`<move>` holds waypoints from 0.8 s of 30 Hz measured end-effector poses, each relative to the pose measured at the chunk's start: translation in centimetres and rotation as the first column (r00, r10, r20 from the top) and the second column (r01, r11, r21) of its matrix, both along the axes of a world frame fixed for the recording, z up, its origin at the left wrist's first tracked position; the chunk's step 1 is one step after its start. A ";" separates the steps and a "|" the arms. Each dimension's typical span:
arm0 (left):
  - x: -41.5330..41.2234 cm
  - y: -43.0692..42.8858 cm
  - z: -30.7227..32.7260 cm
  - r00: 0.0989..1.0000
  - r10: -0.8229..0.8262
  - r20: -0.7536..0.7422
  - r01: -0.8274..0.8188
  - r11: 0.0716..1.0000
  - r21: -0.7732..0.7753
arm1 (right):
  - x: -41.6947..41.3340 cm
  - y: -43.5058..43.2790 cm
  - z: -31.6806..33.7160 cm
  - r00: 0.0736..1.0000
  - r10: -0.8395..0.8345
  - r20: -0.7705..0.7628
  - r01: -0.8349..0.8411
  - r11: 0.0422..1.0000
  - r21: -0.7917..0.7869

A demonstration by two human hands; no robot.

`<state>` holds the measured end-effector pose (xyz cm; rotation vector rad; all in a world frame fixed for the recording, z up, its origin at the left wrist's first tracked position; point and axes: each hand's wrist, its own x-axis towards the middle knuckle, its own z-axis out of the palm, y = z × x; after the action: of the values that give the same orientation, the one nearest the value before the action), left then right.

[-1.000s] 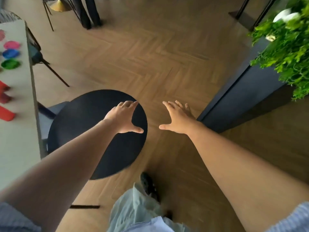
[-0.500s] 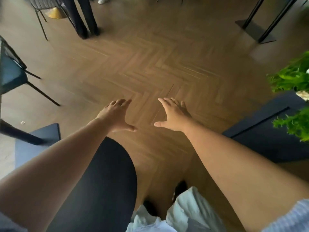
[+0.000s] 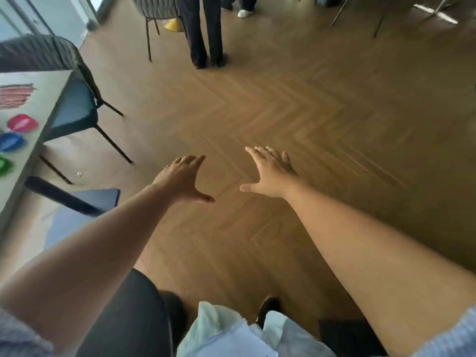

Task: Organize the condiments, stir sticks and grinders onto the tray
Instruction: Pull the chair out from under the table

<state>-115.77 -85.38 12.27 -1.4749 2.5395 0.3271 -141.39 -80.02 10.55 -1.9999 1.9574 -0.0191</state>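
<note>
i have both arms stretched out in front of me over bare herringbone floor (image 3: 322, 104). my left hand (image 3: 180, 177) is palm down with fingers spread and thumb out, grasping nothing; my right hand (image 3: 270, 176) is the same, flat and released, a gap between the two thumbs. neither touches anything.

none of the task's things show here: no tray, no condiments, no stir sticks, no grinders. i cannot tell where they are. the nearest surface is a pale table (image 3: 38, 104) at the left edge, with a red bowl (image 3: 22, 122), a blue one (image 3: 11, 141) and a green one (image 3: 5, 164) in a row near its edge, and a striped reddish mat (image 3: 15, 95) beyond them. a dark chair (image 3: 74, 109) is tucked beside it, and someone's dark trouser legs (image 3: 206, 29) stand farther off. a dark round top (image 3: 128, 318) sits low by my left arm.

the step, as i judge it, is finding the work surface. to do it well i'd steady the head, since the view is smeared, sweep slowly until the tray shows, and keep both hands loose and clear of the chair and table corner.
</note>
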 end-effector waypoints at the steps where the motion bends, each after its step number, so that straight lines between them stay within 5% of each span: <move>1: -0.5 -1.6 0.4 1.000 0.031 0.000 -0.031 0.999 -0.009 | -0.6 -2.6 0.3 1.000 0.026 0.007 -0.026 1.000 0.003; 9: 0.5 -15.4 -0.7 0.970 0.236 -0.053 -0.237 0.971 -0.017 | 0.2 -20.9 0.2 0.973 0.229 0.012 -0.228 0.973 -0.026; 11: 2.2 -26.4 -0.3 0.941 0.338 -0.017 -0.338 0.941 -0.019 | 2.0 -33.6 0.5 0.973 0.227 0.035 -0.227 0.974 -0.009; 24: 5.5 -48.1 3.2 0.922 0.385 -0.033 -0.386 0.922 -0.022 | 6.8 -58.2 2.5 0.920 0.390 0.026 -0.389 0.920 -0.039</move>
<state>-110.27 -133.45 15.50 -1.9939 2.2648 0.3701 -134.58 -138.27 13.08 -2.3591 1.5139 0.0128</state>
